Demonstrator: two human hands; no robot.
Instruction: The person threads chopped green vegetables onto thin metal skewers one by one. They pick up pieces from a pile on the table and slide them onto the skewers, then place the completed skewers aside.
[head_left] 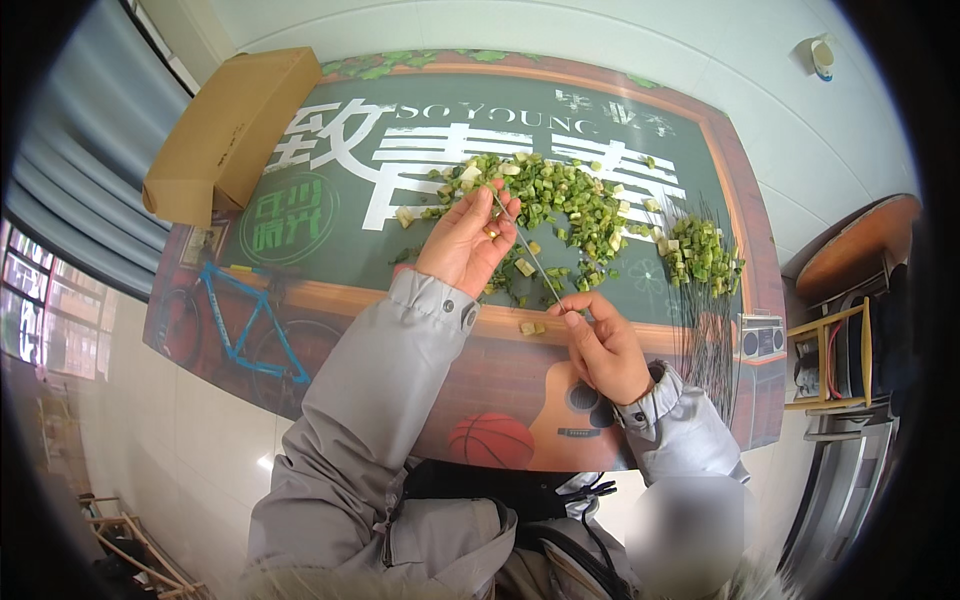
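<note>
Between my hands a thin dark wire stem (pixel 535 262) runs slantwise over the near side of the pile. My left hand (pixel 465 240) is closed in a pinch at its upper end, where a small green piece shows at the fingertips. The lower end is pinched between thumb and finger of my right hand (pixel 608 350). Beyond them spreads a loose pile of small green and whitish pieces (pixel 560 195); their material is hard to tell. To the right lies a bundle of wire stems (pixel 708 335) with green and pale pieces (pixel 700 255) at their far ends.
The table (pixel 370 385) has a printed cover with a chalkboard, bicycle, basketball and guitar. An opened cardboard box (pixel 235 130) rests at its far left corner. Blue curtains (pixel 95 130) hang at the left; a wooden-framed chair (pixel 835 350) stands at the right.
</note>
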